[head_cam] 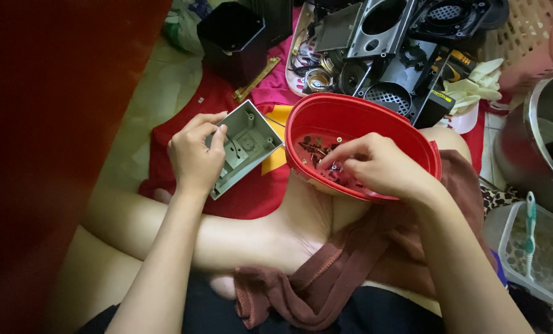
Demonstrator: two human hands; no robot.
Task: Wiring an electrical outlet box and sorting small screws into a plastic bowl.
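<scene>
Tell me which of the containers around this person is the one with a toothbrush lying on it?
The clear plastic box at the lower right: a green toothbrush lies on its lid. The red bowl holds small screws, and the grey casing is empty.

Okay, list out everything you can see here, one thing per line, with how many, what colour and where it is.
Bowl: one, red, oval, resting on the person's lap.
Small screws and bits: many, dark, inside the bowl.
Plastic housing: one, grey, open box shape, left of the bowl.
Cloth: one, red, spread on the floor.
Black box: one, top centre-left.
Speaker parts: several, black and grey, top centre.
Metal pot: one, silver, right edge.
Clear container: one, bottom right, with a teal toothbrush on it.
Left hand: grips the housing.
Right hand: fingers in the bowl.
</scene>
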